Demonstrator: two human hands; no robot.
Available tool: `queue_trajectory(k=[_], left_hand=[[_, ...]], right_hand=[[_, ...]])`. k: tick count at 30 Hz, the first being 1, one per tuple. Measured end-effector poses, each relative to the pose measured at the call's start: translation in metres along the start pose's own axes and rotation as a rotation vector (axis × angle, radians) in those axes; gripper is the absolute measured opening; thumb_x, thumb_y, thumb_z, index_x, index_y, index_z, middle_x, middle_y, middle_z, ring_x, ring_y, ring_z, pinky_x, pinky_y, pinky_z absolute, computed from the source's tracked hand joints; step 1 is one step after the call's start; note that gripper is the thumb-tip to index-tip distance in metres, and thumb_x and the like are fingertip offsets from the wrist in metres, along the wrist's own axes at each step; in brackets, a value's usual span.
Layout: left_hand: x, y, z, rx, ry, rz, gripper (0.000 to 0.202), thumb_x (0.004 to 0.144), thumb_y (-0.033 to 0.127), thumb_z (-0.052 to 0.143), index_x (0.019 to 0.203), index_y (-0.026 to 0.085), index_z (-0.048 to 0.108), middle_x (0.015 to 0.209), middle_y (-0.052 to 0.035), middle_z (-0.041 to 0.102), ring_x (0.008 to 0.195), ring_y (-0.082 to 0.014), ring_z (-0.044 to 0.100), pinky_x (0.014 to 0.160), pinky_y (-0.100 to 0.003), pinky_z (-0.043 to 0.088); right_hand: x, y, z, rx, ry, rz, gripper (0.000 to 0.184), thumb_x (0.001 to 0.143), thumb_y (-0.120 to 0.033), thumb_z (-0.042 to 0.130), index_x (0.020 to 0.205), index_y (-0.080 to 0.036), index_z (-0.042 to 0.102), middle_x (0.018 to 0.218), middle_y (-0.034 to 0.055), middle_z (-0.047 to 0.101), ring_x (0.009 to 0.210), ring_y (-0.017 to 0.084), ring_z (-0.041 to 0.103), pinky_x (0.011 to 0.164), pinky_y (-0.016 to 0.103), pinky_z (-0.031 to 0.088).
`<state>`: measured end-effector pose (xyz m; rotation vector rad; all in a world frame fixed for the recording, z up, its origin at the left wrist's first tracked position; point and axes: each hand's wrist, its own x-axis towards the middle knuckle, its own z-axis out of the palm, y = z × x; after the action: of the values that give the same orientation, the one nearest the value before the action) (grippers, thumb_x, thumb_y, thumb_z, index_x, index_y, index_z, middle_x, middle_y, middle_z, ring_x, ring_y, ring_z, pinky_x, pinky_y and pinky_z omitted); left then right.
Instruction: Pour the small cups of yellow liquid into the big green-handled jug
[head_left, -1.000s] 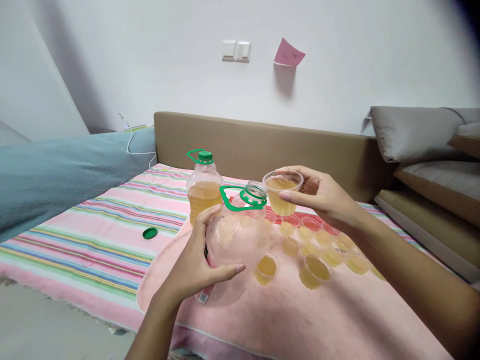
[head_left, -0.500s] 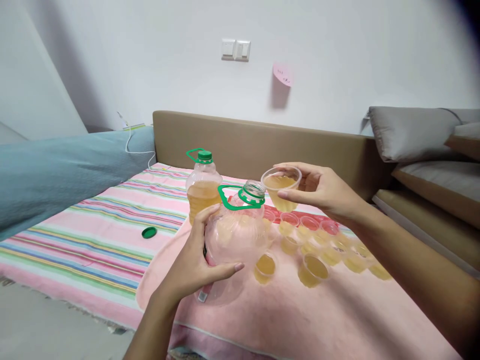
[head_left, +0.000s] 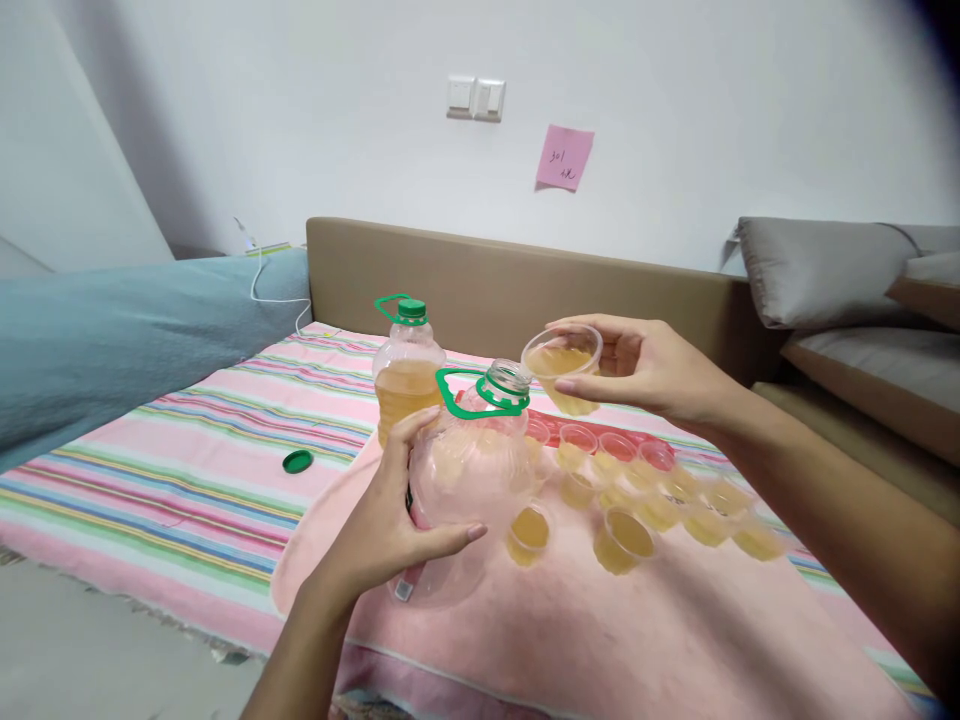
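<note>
Cup [head_left: 561, 362] between right fingers [head_left: 581, 384], near bottle [head_left: 469, 470]

Capped bottle [head_left: 407, 365] upright; loose green cap [head_left: 298, 461] on striped cloth [head_left: 187, 440]; pink wall note [head_left: 564, 157], writing unclear.

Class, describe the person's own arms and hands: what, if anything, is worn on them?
Both are bare: the left hand and right hand carry no gloves, rings or watch, and no sleeve shows anywhere along the arms.

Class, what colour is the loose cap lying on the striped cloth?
The cap is green, seen best in the head view.
</note>
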<state>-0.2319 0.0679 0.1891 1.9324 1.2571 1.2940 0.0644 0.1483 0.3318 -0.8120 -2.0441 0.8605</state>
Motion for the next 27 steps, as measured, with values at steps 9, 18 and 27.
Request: queue_trajectory(k=[9,18,27], left_hand=[[-0.001,-0.001,-0.002,-0.02,-0.005,0.002,0.104,0.072,0.05,0.095,0.151,0.051,0.027,0.159,-0.0021,0.041,0.151,-0.0378,0.042,0.123,-0.067,0.04],[-0.003,0.001,-0.004,-0.014,-0.004,0.001,0.103,0.072,0.048,0.095,0.151,0.044,0.028,0.156,-0.0059,0.042,0.148,-0.0385,0.045,0.122,-0.065,0.042],[-0.005,0.001,-0.007,-0.024,-0.003,0.005,0.103,0.072,0.05,0.095,0.151,0.043,0.028,0.155,-0.0068,0.041,0.149,-0.0387,0.044,0.122,-0.064,0.043]], right_hand=[[0.006,-0.006,-0.007,-0.128,-0.031,-0.017,0.054,0.08,-0.052,0.097,0.126,-0.031,0.077,0.128,0.0031,0.072,0.122,0.034,0.068,0.104,0.046,0.059],[0.009,-0.022,-0.004,-0.216,-0.054,-0.041,0.047,0.08,-0.052,0.095,0.118,-0.03,0.079,0.126,0.0035,0.073,0.116,0.034,0.07,0.096,0.045,0.062],[0.013,-0.03,-0.002,-0.211,-0.083,-0.021,0.049,0.076,-0.05,0.094,0.118,-0.029,0.078,0.125,0.0038,0.073,0.118,0.036,0.068,0.101,0.049,0.06]])
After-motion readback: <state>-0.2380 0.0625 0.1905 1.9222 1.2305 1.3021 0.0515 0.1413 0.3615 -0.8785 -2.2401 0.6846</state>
